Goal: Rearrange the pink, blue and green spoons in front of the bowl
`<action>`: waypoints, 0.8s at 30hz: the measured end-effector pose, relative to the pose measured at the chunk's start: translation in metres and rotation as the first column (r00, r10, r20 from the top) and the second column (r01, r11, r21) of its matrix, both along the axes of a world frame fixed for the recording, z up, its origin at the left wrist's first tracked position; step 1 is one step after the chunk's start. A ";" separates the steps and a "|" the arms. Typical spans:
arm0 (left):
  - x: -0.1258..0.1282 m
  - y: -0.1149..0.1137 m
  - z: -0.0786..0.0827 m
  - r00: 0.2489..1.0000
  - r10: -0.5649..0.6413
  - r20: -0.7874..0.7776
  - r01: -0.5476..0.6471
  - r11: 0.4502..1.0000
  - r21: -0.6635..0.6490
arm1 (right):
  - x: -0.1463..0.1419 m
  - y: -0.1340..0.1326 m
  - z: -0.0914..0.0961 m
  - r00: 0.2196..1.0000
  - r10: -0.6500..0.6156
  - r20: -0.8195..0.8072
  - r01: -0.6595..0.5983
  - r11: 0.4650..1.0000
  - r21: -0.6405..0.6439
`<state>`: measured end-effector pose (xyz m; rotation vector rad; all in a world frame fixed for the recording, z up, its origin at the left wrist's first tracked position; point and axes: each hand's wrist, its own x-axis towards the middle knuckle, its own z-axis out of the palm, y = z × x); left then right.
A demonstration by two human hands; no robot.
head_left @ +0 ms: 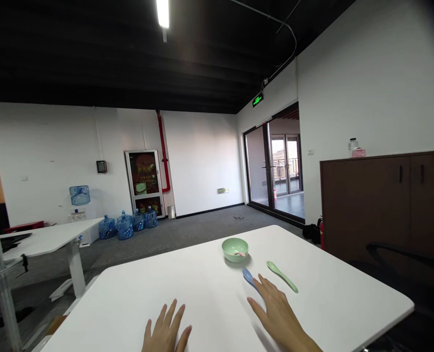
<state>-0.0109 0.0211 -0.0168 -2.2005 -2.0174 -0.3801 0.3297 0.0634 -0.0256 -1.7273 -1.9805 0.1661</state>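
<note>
My left hand lies flat on the white table near its front edge, fingers spread, holding nothing. My right hand also rests flat with fingers stretched out; its fingertips touch a blue spoon. A green spoon lies just to the right of that hand. Beyond the spoons stands a green bowl with something pink inside it.
A dark wooden cabinet stands at the right, with a black chair before it. Another white desk is at the left. Blue water jugs sit on the floor by the far wall. Glass doors are at the back right.
</note>
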 end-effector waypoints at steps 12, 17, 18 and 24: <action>0.001 0.000 -0.002 1.000 0.001 -0.019 -0.001 1.000 0.006 | 0.003 0.003 -0.003 1.000 0.008 -0.025 -0.007 0.999 0.039; 0.000 0.001 -0.001 1.000 -0.010 -0.023 0.010 1.000 0.018 | 0.001 0.003 -0.002 1.000 0.008 -0.025 -0.007 0.999 0.042; 0.000 0.001 -0.002 1.000 -0.011 -0.022 0.011 1.000 0.020 | 0.000 0.003 -0.001 1.000 0.009 -0.021 -0.008 0.999 0.039; -0.001 0.001 -0.005 1.000 -0.006 -0.020 0.006 1.000 0.021 | 0.001 0.003 -0.003 1.000 0.008 -0.020 -0.007 0.999 0.035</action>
